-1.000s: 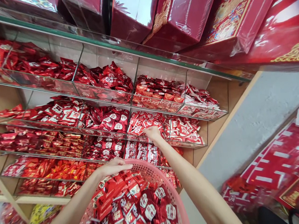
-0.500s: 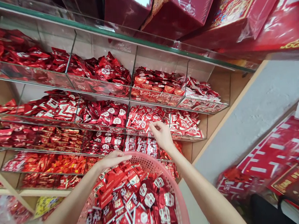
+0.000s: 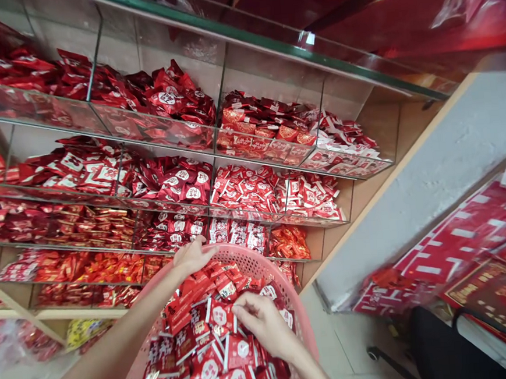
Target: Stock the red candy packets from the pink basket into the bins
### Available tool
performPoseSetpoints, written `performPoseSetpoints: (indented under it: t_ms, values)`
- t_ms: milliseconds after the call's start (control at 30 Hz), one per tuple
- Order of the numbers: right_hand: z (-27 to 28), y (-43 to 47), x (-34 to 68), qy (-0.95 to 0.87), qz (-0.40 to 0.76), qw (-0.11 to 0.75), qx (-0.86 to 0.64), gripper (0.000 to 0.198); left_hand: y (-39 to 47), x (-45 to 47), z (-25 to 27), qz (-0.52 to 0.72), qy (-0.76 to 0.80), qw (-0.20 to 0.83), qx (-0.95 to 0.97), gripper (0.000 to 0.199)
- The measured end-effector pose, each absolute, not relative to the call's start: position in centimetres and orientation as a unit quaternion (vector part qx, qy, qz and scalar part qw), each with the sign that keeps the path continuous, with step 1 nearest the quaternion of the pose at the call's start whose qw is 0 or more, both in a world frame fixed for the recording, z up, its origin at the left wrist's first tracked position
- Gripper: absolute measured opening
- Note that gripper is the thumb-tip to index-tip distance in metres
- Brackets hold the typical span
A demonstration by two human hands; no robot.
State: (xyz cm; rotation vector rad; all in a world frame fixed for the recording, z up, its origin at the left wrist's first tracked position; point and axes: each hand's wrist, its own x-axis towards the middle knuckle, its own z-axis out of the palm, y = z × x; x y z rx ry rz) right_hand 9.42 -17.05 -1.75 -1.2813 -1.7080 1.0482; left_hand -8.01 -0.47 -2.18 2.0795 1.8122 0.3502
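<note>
While some yellow packaging (image 3: 86,331) lies low to the left of the pink basket (image 3: 244,253), the shelving (image 3: 70,312) runs behind the basket with row upon row of small, mostly red packets behind clear fronts. At the basket's far rim, somewhat to its left, the left hand (image 3: 192,257) has its thumb stretched out along the edge and its fingers apparently hooked over the outside, where they are partly hidden; it holds the rim and nothing else that shows. Inside the basket lies a broad heap of packets (image 3: 208,373), and above the middle of it is a red-and-white packet (image 3: 219,316), its right edge against the right hand (image 3: 238,308), whose thumb and forefinger are brought nearly together and seem to pinch it lightly. The step in hand looks like setting that packet down on the heap; letting go would call only for parting thumb and forefinger, with the left hand keeping the rim steady. Behind the basket's right side sit orange packets (image 3: 290,242), and well to its right stands a black chair (image 3: 449,343)
</note>
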Motion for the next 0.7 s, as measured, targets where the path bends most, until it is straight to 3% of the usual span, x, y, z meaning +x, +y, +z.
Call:
performPoseSetpoints:
  t_ms: [200, 700]
  values:
    - [-3.6, -17.9, 9.8, -0.607, 0.551, 0.335, -0.465, 0.034, 0.0, -7.7, -2.2, 0.087, 0.636, 0.143, 0.753, 0.061]
    - [-5.4, -19.2, 10.2, -0.572, 0.666, 0.221, -0.425, 0.036, 0.1, -7.0, -3.6, 0.083, 0.617, 0.1, 0.776, 0.066]
